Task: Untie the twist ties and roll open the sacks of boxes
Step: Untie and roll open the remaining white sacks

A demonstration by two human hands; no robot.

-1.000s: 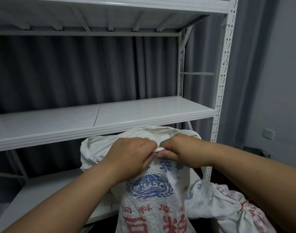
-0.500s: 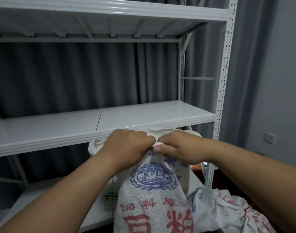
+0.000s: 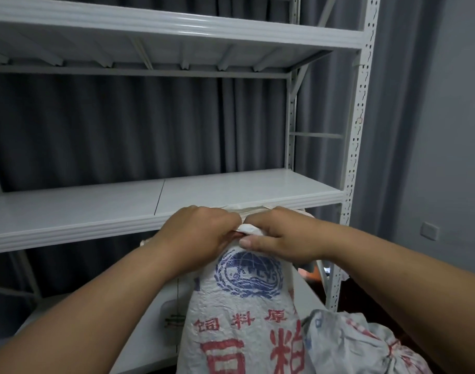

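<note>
**Both hands bunch the top of the printed sack**

Since the earlier frames the hands and the sack top have risen against the shelf edge, and more of the sack's print shows below them. Behind everything hangs a dark pleated curtain (image 3: pixel 109 130), with a white metal shelving rack (image 3: pixel 355 130) in front of it; its middle shelf (image 3: pixel 69 211) runs across the view. The white woven sack (image 3: pixel 244 306), printed with a blue globe emblem and red characters, stands upright in front of the rack's lower shelf, its top at the level of the middle shelf's front edge. A second sack (image 3: pixel 352 344), tied shut with red cord, lies just beside it at lower right. The left hand (image 3: pixel 195 236) is closed around the gathered sack top, knuckles up. The right hand (image 3: pixel 282 238) pinches the same rolled fabric, thumb pressed below. Whether a twist tie lies under the fingers cannot be told.
</note>
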